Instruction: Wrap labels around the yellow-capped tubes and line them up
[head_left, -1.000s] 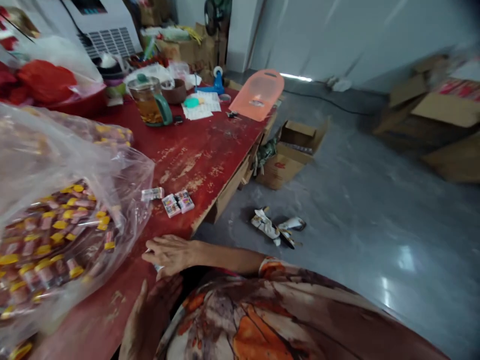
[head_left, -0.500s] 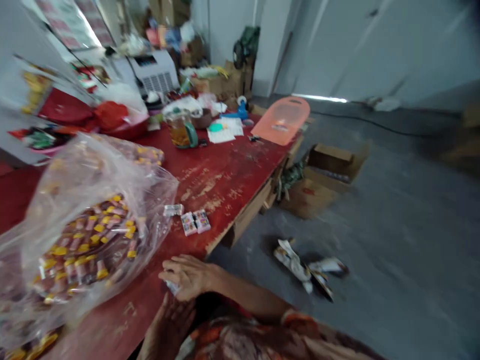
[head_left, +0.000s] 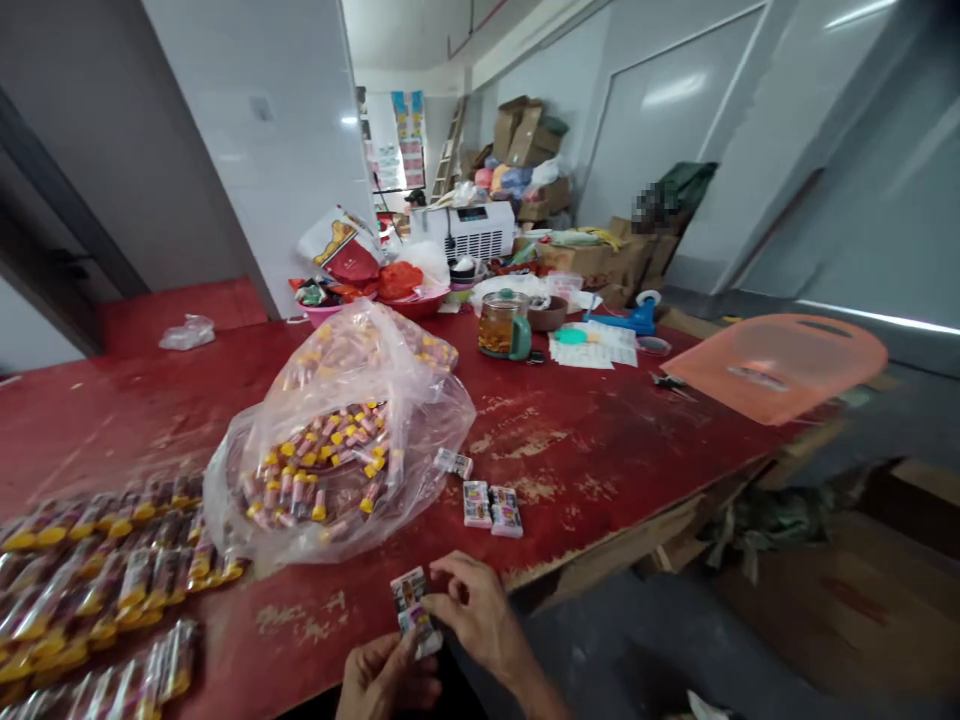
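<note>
Landmark: clear bag of sachets (head_left: 337, 450), mid red worktop (head_left: 600, 460).

- Left of the bag: rows of yellow-tipped sachets (head_left: 90, 580) lie flat along the worktop's near left edge. These were out of view a second ago; the view has since swung left and up, so the whole worktop and back wall now show.
- Below the bag, at the near edge: left hand (head_left: 386, 680) and right hand (head_left: 476, 615) both pinch one small printed packet (head_left: 411, 608), held upright just above the edge. Left fingers close on its lower end, right fingers on its right side. A second ago the right hand lay flat on the worktop over something small and the left sat below it; both have since lifted with the packet between them.
- Just right of the bag: one loose packet (head_left: 454, 463) at the bag's edge, then two packets side by side (head_left: 493, 505), touching. Same spots as before.
- Behind and right of the bag: glass jug (head_left: 504, 325) with green handle, papers (head_left: 592, 350), blue tape dispenser (head_left: 634, 318).
- Far right of the bag: orange plastic tray (head_left: 780, 365) overhanging the worktop's end, unchanged.
</note>
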